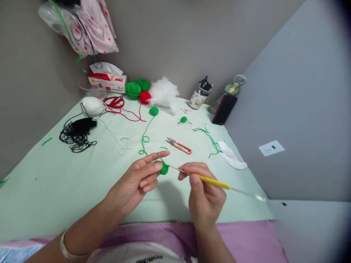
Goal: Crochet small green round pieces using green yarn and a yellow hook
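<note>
Above the pale green bench (55,182), the left hand (139,179) pinched a small green crochet piece (164,168) in its grip, seemingly soft, light and best held by its edge, while the right hand (204,193) closed its grip on a yellow crochet hook (211,180) poked into it.

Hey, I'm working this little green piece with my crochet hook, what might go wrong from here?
1. The hook in the right hand points into the green piece pinched by the left hand; a slip might jab a fingertip.
2. The strand from the small green ball curls loosely across the table near the snips and might snag on them when pulled.
</note>
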`<action>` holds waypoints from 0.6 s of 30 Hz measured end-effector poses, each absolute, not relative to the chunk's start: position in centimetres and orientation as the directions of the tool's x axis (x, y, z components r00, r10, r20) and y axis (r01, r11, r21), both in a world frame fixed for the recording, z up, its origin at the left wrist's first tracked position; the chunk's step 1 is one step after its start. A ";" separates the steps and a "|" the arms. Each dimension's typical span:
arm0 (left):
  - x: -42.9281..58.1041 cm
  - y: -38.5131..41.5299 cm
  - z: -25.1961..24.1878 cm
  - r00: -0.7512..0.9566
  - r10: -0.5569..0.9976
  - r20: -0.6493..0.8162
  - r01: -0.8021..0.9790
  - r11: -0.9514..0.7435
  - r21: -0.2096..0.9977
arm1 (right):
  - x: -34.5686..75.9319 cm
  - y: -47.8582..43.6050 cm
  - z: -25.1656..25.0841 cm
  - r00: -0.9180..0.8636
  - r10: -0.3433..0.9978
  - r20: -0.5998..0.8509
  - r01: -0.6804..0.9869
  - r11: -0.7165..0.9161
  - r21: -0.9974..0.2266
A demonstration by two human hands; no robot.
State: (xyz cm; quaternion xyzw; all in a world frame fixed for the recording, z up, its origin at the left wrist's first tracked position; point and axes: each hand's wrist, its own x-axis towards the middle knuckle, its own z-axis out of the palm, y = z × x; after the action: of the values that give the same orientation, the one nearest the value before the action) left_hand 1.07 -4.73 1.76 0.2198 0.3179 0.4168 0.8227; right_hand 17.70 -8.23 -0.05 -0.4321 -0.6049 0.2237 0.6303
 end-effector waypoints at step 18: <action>1.2 -5.3 2.5 0.414 0.832 -0.370 -0.594 0.554 0.583 | 17.6 -7.7 1.1 0.267 0.865 0.425 0.082 0.419 -0.904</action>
State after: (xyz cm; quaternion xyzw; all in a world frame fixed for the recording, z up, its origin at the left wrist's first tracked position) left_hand 1.19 -5.28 2.51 0.1844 0.3230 0.4345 0.8203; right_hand 17.61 -7.73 1.11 -0.4492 -0.5268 0.2979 0.6572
